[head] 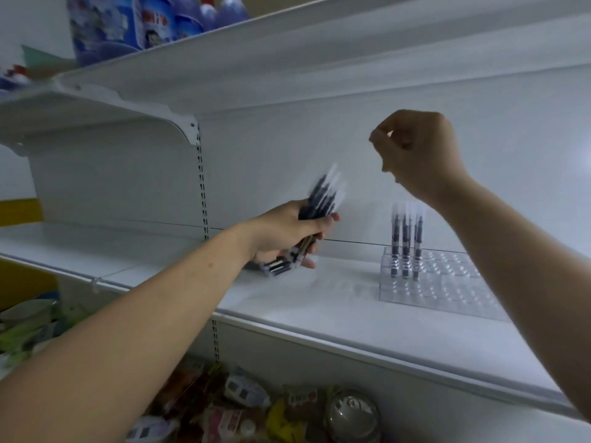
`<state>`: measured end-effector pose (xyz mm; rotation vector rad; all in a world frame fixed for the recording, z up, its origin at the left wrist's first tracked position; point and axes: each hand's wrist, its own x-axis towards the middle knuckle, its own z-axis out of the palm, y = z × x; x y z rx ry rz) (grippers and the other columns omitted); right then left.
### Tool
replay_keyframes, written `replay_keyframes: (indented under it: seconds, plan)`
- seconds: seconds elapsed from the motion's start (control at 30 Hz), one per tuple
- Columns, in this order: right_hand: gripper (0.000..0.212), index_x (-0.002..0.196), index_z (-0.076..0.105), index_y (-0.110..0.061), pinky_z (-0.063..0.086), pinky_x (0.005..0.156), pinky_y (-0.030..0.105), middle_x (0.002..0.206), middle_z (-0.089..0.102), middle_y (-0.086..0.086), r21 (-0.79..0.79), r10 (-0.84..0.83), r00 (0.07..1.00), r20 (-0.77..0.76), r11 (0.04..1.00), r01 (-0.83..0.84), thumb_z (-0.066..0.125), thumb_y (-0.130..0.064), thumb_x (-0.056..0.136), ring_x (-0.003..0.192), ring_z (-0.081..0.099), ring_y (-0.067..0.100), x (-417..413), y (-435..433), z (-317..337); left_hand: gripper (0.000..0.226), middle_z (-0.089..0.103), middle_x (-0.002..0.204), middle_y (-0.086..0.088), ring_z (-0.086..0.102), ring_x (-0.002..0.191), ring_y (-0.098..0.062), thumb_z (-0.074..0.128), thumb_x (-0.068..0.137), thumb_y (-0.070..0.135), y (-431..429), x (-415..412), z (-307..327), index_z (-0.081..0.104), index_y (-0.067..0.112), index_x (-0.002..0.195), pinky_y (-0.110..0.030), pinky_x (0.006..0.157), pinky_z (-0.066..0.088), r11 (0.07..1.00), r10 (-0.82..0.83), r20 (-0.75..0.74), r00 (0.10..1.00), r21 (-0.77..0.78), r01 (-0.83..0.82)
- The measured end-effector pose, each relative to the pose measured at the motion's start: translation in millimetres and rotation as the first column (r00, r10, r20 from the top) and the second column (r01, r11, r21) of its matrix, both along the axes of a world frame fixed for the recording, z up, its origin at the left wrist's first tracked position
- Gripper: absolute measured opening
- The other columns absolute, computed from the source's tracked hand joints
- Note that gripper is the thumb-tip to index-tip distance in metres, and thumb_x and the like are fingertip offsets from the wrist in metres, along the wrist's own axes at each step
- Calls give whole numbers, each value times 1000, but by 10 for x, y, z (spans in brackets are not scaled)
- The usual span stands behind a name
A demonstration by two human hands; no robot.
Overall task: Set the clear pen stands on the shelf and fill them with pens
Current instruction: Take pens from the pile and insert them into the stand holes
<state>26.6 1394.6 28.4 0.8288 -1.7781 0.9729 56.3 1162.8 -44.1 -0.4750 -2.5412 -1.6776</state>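
Observation:
A clear stepped pen stand (447,282) with many holes sits on the white shelf (319,314), right of centre. Three dark pens with clear caps (406,241) stand upright in holes at its back left corner. My left hand (287,235) grips a blurred bundle of dark pens (323,199), tips pointing up and right, left of the stand and just above the shelf. My right hand (419,155) hovers above the standing pens with fingers pinched together; nothing is visible in it.
An upper shelf (224,59) overhangs close above and carries blue printed packs (128,24). Slotted uprights (202,187) run down the back panel. Below the shelf lie mixed packaged goods (256,407) and green items (25,327) at the left.

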Motion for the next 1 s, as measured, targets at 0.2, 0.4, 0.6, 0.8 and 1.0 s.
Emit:
replay_keyframes:
  seconds: [0.2,0.4,0.6,0.8,1.0]
  plan:
    - [26,79,72,-12,37,44,19,54,65,9,11,-8,998,55,1000,8,58,-21,100,35,50,10,-63,625,-42,29,55,80,-1,59,69,-22,55,111,29,692,-50,285,58,24,139,-41,70,55,962,-231,-61,971,133,237]
    - [53,65,59,-11,37,43,34,50,62,6,-235,178,976,123,961,-146,39,-28,112,40,49,29,-213,924,-104,9,42,73,4,37,60,-15,50,113,25,1363,-226,471,47,18,109,-30,57,40,905,-425,-44,904,3,426]
    - [54,69,61,-17,34,40,27,55,64,3,-396,200,978,53,903,-163,34,-29,115,39,48,20,-302,1101,-438,8,43,79,1,31,60,-13,51,113,16,1547,-414,546,47,11,107,-23,49,37,857,-514,-54,856,-75,509]
    - [33,88,70,-1,44,51,34,71,68,10,-246,331,905,269,932,-268,59,-27,106,63,63,26,-309,1087,-580,18,64,83,-4,43,58,-14,51,111,11,1367,-535,232,53,-1,124,-36,59,30,850,-518,-108,849,44,524]
    - [33,91,72,5,55,76,51,88,65,27,-289,473,792,385,877,-383,76,-27,92,86,66,45,-291,1021,-622,11,71,81,-9,45,60,-15,52,110,10,1316,-528,181,53,1,115,-33,57,34,843,-502,-191,843,110,527]
